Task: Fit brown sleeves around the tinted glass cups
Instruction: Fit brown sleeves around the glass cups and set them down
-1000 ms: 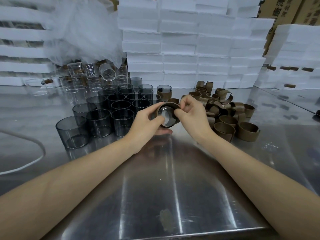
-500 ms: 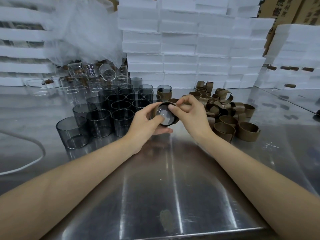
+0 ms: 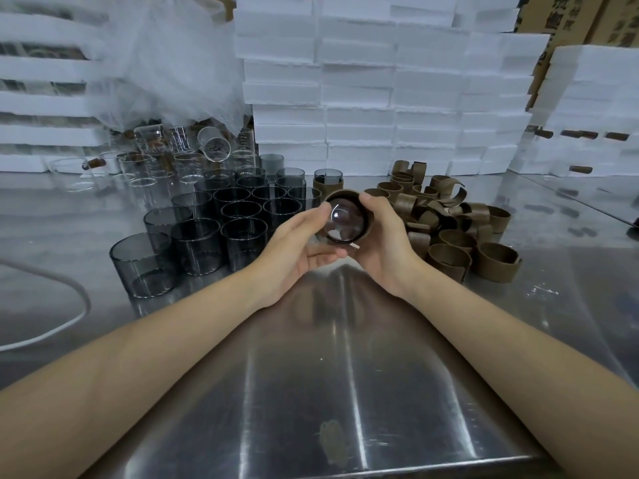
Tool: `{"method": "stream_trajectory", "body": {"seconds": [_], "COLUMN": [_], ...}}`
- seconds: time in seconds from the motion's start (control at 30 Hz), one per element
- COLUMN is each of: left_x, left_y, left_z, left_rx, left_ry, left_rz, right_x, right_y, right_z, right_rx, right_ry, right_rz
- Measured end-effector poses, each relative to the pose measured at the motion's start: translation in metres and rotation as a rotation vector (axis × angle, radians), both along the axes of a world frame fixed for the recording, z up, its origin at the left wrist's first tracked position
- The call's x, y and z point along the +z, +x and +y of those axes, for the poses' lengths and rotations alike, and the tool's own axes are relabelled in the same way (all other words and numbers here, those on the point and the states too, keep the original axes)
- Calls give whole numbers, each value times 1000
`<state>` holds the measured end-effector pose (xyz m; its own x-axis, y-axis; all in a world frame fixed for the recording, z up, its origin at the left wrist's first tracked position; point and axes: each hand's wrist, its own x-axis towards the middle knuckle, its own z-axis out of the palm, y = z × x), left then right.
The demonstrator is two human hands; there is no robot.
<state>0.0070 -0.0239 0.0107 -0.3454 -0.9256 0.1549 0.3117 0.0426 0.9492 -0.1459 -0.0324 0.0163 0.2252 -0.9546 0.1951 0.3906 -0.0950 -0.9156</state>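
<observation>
Between both hands I hold a tinted glass cup (image 3: 344, 221) on its side, its base facing me, with a brown sleeve (image 3: 340, 195) wrapped around it. My left hand (image 3: 299, 252) cups it from below and the left, thumb on the rim. From the right, my right hand (image 3: 382, 240) grips the sleeve. Several bare tinted cups (image 3: 207, 233) stand in a cluster to the left. One sleeved cup (image 3: 327, 179) stands behind the held one. A heap of loose brown sleeves (image 3: 456, 229) lies to the right.
The work surface is a steel table (image 3: 345, 375). Clear glass cups (image 3: 166, 160) crowd the back left under a plastic sheet (image 3: 166, 57). White foam boxes (image 3: 380, 91) are stacked along the back. A white cable (image 3: 52, 326) curves at the left.
The cup has turned so its base faces me more squarely. My right hand slid from the top of the sleeve down to its right side, and my left hand opened under the cup.
</observation>
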Motion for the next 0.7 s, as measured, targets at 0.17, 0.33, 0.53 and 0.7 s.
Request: {"method": "stream_trajectory", "body": {"seconds": [0.17, 0.33, 0.53, 0.7], "left_x": [-1, -2, -3, -5], "left_y": [2, 3, 4, 5], "left_z": [-4, -8, -11, -13], "left_rx": [-17, -20, -40, -39], "left_ry": [36, 85, 92, 85], "left_rz": [-36, -4, 35, 62], "right_x": [0, 0, 2, 4], "right_y": [-3, -5, -5, -4], "right_z": [-2, -7, -8, -8], "right_rx": [76, 143, 183, 167], "right_ry": [105, 207, 268, 276], "right_rz": [-71, -174, -302, -345]}}
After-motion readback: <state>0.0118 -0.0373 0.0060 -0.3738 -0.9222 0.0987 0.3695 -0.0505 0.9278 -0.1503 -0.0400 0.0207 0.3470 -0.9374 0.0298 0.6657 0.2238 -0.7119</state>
